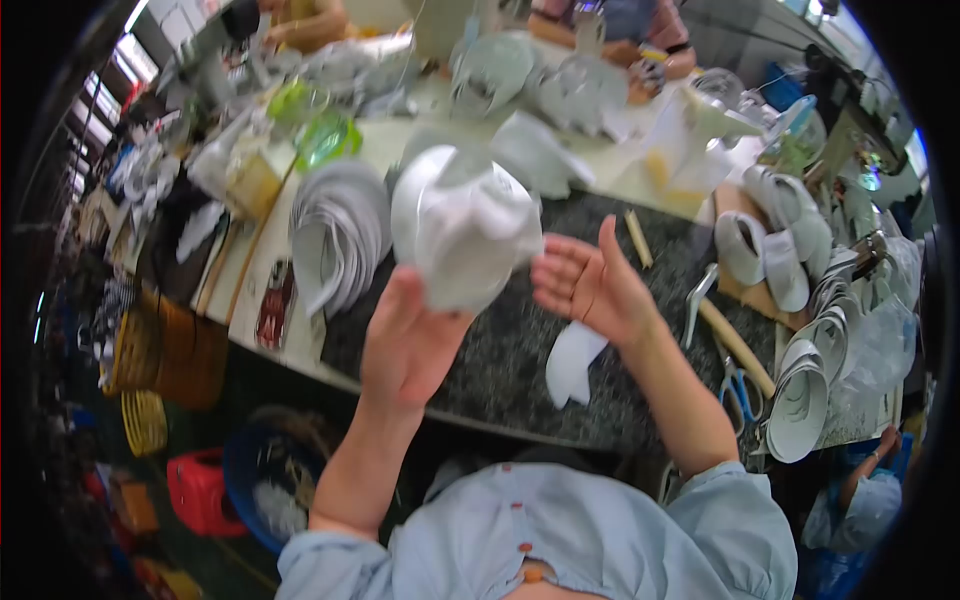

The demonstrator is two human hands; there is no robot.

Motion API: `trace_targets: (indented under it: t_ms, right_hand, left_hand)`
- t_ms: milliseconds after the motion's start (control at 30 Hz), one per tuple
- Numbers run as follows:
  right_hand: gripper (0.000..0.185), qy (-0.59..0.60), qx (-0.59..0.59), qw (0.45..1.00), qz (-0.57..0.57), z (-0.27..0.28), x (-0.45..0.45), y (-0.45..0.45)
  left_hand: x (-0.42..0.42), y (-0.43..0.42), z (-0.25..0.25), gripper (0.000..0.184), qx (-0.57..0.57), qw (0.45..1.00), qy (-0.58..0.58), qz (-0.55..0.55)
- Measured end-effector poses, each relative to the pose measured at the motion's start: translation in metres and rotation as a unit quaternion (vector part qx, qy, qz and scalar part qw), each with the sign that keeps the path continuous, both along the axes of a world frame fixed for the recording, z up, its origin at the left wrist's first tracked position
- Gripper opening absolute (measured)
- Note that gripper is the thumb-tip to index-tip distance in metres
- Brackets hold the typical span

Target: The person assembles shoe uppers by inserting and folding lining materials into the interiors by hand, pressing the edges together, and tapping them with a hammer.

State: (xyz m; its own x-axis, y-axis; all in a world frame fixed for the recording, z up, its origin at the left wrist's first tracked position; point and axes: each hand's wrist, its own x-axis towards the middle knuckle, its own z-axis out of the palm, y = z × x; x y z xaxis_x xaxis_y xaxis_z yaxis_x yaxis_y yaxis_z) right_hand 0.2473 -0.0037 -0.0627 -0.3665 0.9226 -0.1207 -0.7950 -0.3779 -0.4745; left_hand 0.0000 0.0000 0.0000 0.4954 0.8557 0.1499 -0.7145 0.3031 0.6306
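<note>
1. Here's my left hand (pixel 400 340), fingers part-closed on the lower edge of the white piece (pixel 465 235), holding it up over the bench (pixel 480 385).
2. My right hand (pixel 598 287) is wide open, palm showing, thumb up, fingertips right by the piece's side; whether they touch, I can't tell.
3. Below that palm, a small white cutout (pixel 573 366) lies flat on the dark top.
4. Over on the left, a curved stack of white pieces (pixel 345 235) stands near the red tool (pixel 274 307).
5. And on the right, scissors (pixel 740 394) lie beside a wooden stick (pixel 738 348), with white curved shapes (pixel 765 240) farther back.
</note>
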Motion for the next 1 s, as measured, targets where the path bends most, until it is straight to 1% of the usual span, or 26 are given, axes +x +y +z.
trace_targets:
  t_ms: [33,67,100,167,200,233,267,300,333,400,433,467,500,567,600,633,667,700,733,867,933,967,1000]
  right_hand:
    - [0.043,-0.013,0.042,0.999,-0.004,0.015,0.000,-0.006]
    - [0.032,-0.079,0.018,0.996,-0.031,0.031,-0.002,-0.010]
    - [0.026,-0.109,0.039,0.992,-0.049,0.003,-0.026,0.000]
    - [0.025,-0.126,0.045,0.989,-0.067,0.000,-0.026,-0.001]
    - [0.025,-0.125,0.043,0.989,-0.069,0.001,-0.028,-0.004]
    - [0.024,-0.148,0.037,0.984,-0.092,0.004,-0.032,-0.007]
    - [0.023,-0.171,0.032,0.978,-0.114,0.005,-0.035,-0.009]
    - [0.023,-0.169,0.030,0.979,-0.113,0.004,-0.036,-0.011]
    - [0.022,-0.180,0.032,0.975,-0.129,0.003,-0.037,-0.013]
    - [0.021,-0.188,0.030,0.971,-0.146,0.001,-0.035,-0.015]
    - [0.020,-0.290,0.062,0.941,-0.164,0.001,-0.029,-0.013]
    - [0.019,-0.389,0.095,0.899,-0.180,0.003,-0.025,-0.011]
    - [0.023,-0.452,0.171,0.840,-0.247,0.013,-0.022,-0.010]
    - [0.035,-0.526,0.307,0.766,-0.207,0.037,-0.014,-0.010]
    - [0.041,-0.503,0.367,0.761,-0.179,0.042,-0.017,-0.009]
    - [0.041,-0.504,0.364,0.762,-0.180,0.050,-0.018,-0.011]
    - [0.041,-0.516,0.319,0.792,-0.069,0.061,-0.019,-0.015]
    - [0.041,-0.519,0.271,0.809,0.044,0.066,-0.022,-0.016]
    - [0.043,-0.473,0.277,0.836,-0.011,0.063,-0.029,-0.016]
    - [0.040,-0.455,0.247,0.853,-0.056,0.062,-0.040,-0.018]
    - [0.038,-0.550,0.258,0.787,-0.106,0.060,-0.043,-0.020]
    - [0.038,-0.549,0.257,0.788,-0.107,0.059,-0.045,-0.020]
    - [0.036,-0.544,0.264,0.785,-0.135,0.057,-0.047,-0.022]
  left_hand:
    - [0.008,-0.006,0.002,0.070,-0.007,1.000,0.015,0.001]
    - [0.020,-0.011,0.006,0.065,-0.016,0.999,0.028,-0.015]
    - [0.004,-0.004,-0.025,0.065,-0.023,0.998,0.048,-0.013]
    - [0.012,-0.004,-0.041,0.062,-0.070,0.996,0.038,-0.037]
    - [0.015,-0.004,-0.040,0.060,-0.064,0.997,0.040,-0.027]
    - [0.014,-0.004,-0.041,0.060,-0.065,0.997,0.042,-0.028]
    - [0.010,-0.004,-0.043,0.058,-0.073,0.996,0.018,-0.045]
    - [0.007,-0.005,-0.045,0.057,-0.082,0.995,-0.006,-0.063]
    - [0.006,-0.008,-0.046,0.057,-0.085,0.994,-0.004,-0.062]
    - [0.002,-0.013,-0.047,0.052,-0.042,0.996,0.061,-0.050]
    - [0.000,-0.013,-0.046,0.052,-0.045,0.996,0.064,-0.051]
    - [-0.003,-0.011,-0.044,0.050,-0.045,0.996,0.054,-0.051]
    - [-0.005,-0.009,-0.042,0.049,-0.045,0.997,0.044,-0.050]
    - [-0.008,-0.007,-0.041,0.049,-0.017,0.997,0.076,-0.022]
    - [-0.008,-0.006,-0.040,0.050,-0.004,0.996,0.083,-0.024]
    - [-0.008,-0.006,-0.040,0.052,0.006,0.995,0.091,-0.028]
    - [-0.008,-0.005,-0.040,0.052,0.005,0.995,0.093,-0.031]
    - [-0.008,-0.004,-0.041,0.054,0.021,0.994,0.103,-0.042]
    - [-0.009,-0.003,-0.043,0.057,0.037,0.992,0.112,-0.051]
    - [-0.012,-0.002,-0.053,0.061,0.013,0.993,0.088,-0.072]
    - [-0.008,-0.007,-0.057,0.061,0.004,0.996,0.055,-0.074]
    - [-0.005,-0.009,-0.056,0.061,0.003,0.996,0.057,-0.075]
    - [-0.001,-0.012,-0.051,0.060,-0.024,0.995,0.067,-0.063]
